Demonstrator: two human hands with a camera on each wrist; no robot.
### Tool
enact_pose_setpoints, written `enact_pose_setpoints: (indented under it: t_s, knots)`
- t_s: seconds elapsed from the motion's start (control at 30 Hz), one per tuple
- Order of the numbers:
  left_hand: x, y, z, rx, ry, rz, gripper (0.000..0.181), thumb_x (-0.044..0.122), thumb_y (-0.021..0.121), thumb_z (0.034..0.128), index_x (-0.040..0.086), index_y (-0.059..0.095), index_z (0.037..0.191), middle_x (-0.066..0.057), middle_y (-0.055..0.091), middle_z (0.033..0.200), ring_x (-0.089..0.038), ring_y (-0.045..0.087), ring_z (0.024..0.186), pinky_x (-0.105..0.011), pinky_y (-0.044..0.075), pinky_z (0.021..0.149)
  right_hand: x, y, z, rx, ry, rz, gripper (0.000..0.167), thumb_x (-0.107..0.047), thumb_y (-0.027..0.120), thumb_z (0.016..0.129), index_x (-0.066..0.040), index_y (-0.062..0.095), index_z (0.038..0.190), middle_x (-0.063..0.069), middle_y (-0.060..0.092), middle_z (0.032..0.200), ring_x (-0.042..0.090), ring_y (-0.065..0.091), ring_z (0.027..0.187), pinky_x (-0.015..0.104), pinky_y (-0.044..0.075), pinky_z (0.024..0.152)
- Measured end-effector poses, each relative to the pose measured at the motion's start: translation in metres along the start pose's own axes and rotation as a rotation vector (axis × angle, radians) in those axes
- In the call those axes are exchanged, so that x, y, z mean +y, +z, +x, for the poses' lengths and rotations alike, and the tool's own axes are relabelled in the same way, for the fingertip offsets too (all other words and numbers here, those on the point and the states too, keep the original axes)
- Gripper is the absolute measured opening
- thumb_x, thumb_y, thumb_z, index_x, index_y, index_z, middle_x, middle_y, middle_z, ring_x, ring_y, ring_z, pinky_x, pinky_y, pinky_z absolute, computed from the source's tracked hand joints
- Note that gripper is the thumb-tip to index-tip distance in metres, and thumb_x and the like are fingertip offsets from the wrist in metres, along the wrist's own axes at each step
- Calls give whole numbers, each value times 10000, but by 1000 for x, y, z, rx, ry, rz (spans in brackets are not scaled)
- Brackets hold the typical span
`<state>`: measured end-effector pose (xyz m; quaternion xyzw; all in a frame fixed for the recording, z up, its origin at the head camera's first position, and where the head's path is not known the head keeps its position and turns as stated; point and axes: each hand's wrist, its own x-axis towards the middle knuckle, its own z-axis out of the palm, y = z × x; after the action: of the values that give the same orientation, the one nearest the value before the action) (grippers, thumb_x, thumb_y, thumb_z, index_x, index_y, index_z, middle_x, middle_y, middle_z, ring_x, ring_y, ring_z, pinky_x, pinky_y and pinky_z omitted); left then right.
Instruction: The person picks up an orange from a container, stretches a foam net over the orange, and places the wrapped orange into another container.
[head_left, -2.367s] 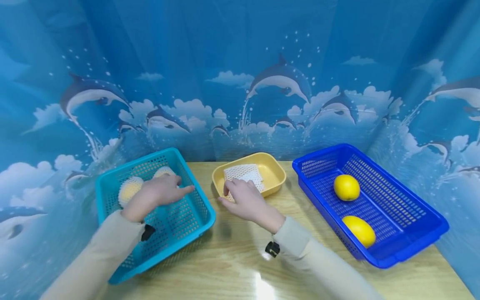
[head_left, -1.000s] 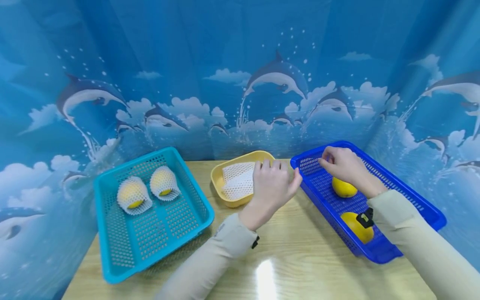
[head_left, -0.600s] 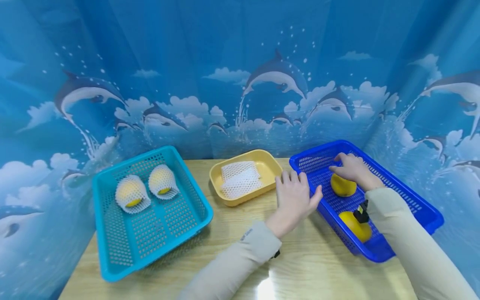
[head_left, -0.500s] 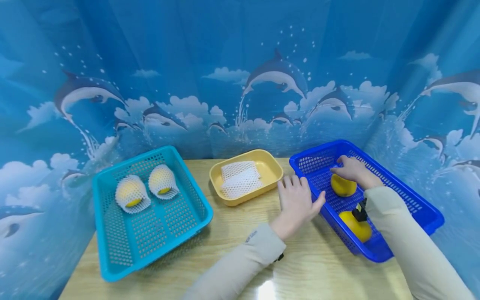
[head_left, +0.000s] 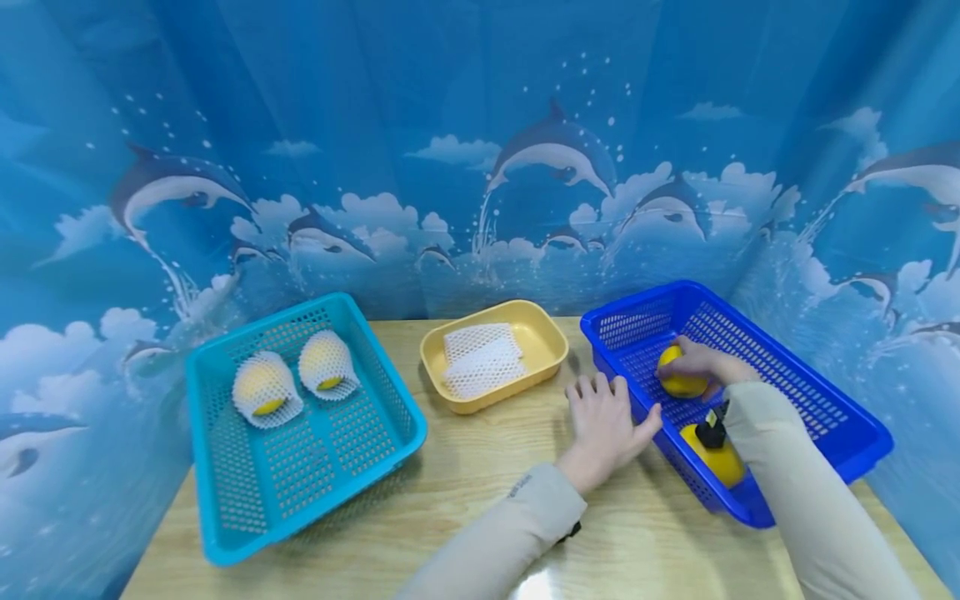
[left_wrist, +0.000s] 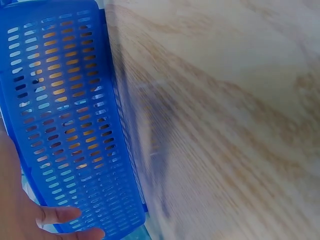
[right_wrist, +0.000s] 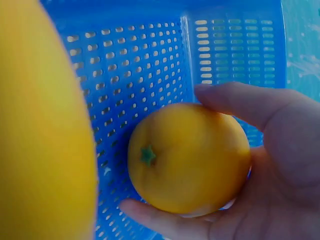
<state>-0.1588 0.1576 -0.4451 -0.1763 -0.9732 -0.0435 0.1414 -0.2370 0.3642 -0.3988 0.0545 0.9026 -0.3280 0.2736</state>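
Note:
In the head view my right hand [head_left: 705, 364] reaches into the blue basket [head_left: 847, 417] and grips the farther yellow fruit [head_left: 678, 385]. The right wrist view shows thumb and fingers curled round that fruit [right_wrist: 187, 160], its green star-shaped stem mark facing left. A second yellow fruit [head_left: 723, 462] lies nearer, partly behind the black wrist camera; it fills the left edge of the right wrist view [right_wrist: 45, 130]. My left hand [head_left: 603, 427], fingers spread, is at the blue basket's left side; the left wrist view shows its fingertips [left_wrist: 82, 234] against the perforated wall [left_wrist: 75, 110].
A teal basket [head_left: 315, 533] on the left holds two yellow fruits in white foam nets [head_left: 266, 390] [head_left: 327, 365]. Between the baskets stands a yellow tray [head_left: 546, 346] with white foam nets [head_left: 483, 367]. A dolphin-print curtain [head_left: 480, 167] hangs behind the wooden table [head_left: 450, 500].
My right hand has come from the teal-and-yellow side into the blue basket and closed round the farther fruit. My left hand has moved right, from the teal basket to the blue basket's side.

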Motion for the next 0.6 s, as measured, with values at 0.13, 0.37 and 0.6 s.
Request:
enact_pose_setpoints:
  t_s: [0.13, 0.37, 0.6]
  knots:
    - [0, 0, 1, 0, -7, 9, 660, 727, 227, 923, 196, 558, 1134, -64, 603, 1087, -280, 540, 1005, -426, 402, 838, -5, 4, -2, -17, -13, -11, 819, -241, 639, 897, 52, 148, 1484, 351, 385, 1217, 521, 480, 1097, 539, 564, 753]
    - [1, 1, 1, 6, -15, 30, 644, 727, 246, 918, 205, 561, 1125, -50, 604, 1042, -270, 544, 969, -409, 399, 807, -9, 6, -8, -63, 6, -12, 748, -229, 659, 904, 41, 218, 1445, 318, 421, 1185, 473, 518, 1063, 504, 579, 750]
    - [2, 2, 0, 9, -21, 27, 643, 722, 262, 918, 198, 566, 1132, -62, 614, 1050, -286, 554, 972, -432, 407, 816, -10, 7, -11, -81, 21, -9, 732, -234, 686, 900, 28, 247, 1423, 318, 417, 1193, 463, 530, 1055, 494, 583, 747]
